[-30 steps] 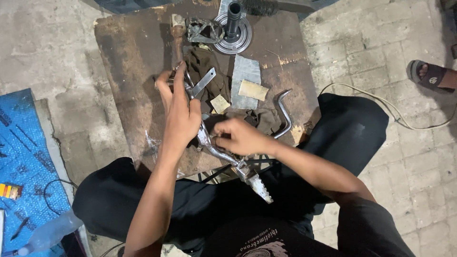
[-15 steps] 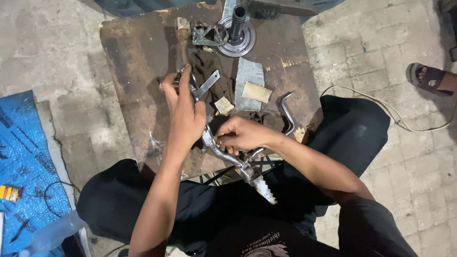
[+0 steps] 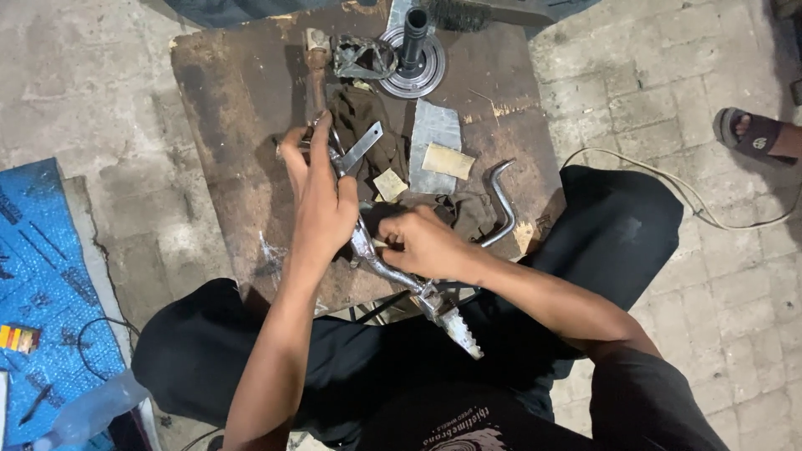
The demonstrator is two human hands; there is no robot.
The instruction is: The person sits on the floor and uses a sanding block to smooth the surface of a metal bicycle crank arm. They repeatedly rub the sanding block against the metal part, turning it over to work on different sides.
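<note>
Your left hand [image 3: 322, 209] is clamped around the upper stretch of a bent metal foot lever [image 3: 393, 276], fingers reaching up to the flat bracket [image 3: 361, 145] at its far end. Your right hand [image 3: 422, 244] is closed over the middle of the same lever, fingertips pinching at a spot just beside your left palm; whether a small part or scrap sits between them cannot be told. The lever runs from the desk [image 3: 242, 100] down past its near edge, so the toothed foot peg [image 3: 459, 332] hangs unsupported over your lap, below your right wrist. Beyond your left fingers lie a dark rag [image 3: 355, 108], a round hub with a black shaft [image 3: 411, 58] and a wooden handle [image 3: 315, 71]; past your right hand lie paper scraps [image 3: 447, 160] and a curved steel rod [image 3: 501, 200]. Risks, as judged: the overhanging peg end could swing or drop onto your legs if either grip slackens. The serrated peg could cut skin or cloth. The rod, lying near the desk edge, could be knocked off by your right forearm.
</note>
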